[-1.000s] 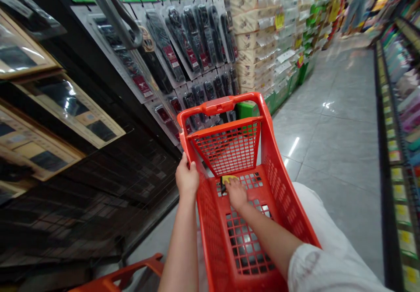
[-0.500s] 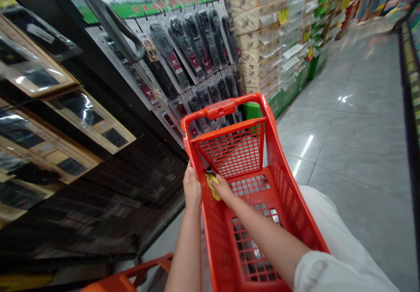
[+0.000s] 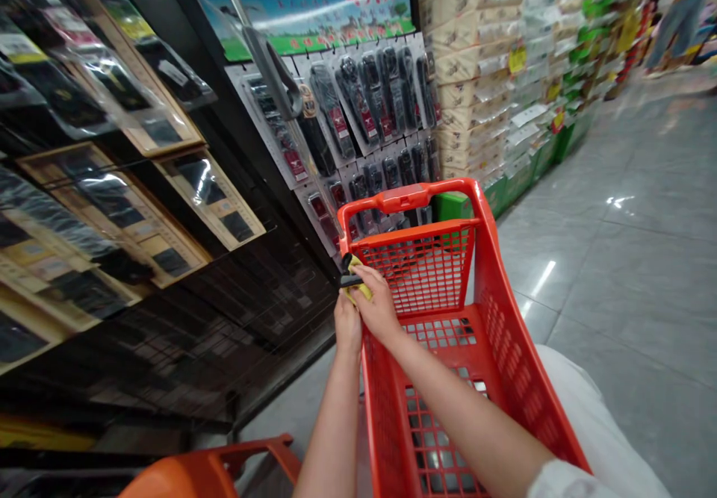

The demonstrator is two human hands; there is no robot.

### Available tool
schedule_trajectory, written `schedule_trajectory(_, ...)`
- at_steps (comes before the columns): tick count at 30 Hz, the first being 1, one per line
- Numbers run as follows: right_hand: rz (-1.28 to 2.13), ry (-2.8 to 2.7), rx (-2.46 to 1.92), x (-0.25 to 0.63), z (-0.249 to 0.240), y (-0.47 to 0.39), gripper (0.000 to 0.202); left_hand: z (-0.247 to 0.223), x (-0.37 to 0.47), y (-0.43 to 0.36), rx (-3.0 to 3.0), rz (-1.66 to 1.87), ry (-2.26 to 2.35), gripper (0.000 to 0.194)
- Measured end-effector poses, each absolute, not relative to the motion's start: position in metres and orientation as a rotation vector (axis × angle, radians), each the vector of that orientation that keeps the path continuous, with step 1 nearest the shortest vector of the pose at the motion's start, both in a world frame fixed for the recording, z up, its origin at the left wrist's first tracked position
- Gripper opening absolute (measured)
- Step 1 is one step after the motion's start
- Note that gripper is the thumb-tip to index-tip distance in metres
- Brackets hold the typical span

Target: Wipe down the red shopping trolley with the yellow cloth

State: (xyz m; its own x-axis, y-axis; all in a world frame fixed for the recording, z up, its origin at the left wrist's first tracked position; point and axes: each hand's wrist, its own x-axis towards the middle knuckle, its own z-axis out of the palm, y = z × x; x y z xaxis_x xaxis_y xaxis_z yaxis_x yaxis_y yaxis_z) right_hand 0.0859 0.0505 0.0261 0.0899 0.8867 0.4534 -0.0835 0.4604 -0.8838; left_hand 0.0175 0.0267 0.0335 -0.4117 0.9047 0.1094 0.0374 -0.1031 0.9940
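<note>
A sponge mop leans across the red shopping cart's (image 3: 501,251) left corner, its long metal pole (image 3: 319,173) with a grey lever handle (image 3: 274,72) reaching up toward the display wall. At the pole's lower end is the yellow-and-black mop head (image 3: 354,278), level with the cart's left rim. My right hand (image 3: 382,307) is closed on the mop head from the inner side. My left hand (image 3: 348,325) is closed at its lower edge beside the rim, its fingertips partly hidden. Inside, the cart shows a bare grid floor.
Boxed belts (image 3: 210,195) hang on the dark shelf wall at left. Packaged belts (image 3: 361,95) hang ahead under a banner (image 3: 302,13). Stacked cartons (image 3: 464,72) line the tiled aisle (image 3: 632,281). An orange object (image 3: 184,475) is at lower left. A person (image 3: 680,16) stands far right.
The mop head has risen from inside the cart to its rim, with my right hand on it. My left hand has come against it. The view has shifted left and up.
</note>
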Motion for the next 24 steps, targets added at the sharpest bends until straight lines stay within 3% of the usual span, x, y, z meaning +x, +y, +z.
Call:
schedule_trajectory(8, 0.527, -1.653, -1.135, 0.079, 0.084, 0.111, 0.038, 0.044, 0.024, 0.02, 1.031, 1.613, 1.383, 0.044)
schedule_trajectory(15, 0.571, -1.869, -1.028, 0.098, 0.064, 0.081, 0.037, 0.033, 0.017, 0.025, 0.849, 1.637, 1.404, 0.041)
schedule_trajectory(24, 0.456, -1.942, -1.219, 0.096, 0.096, 0.1, 0.038, 0.03, 0.019, 0.021, 0.551, 1.585, 1.042, 0.057)
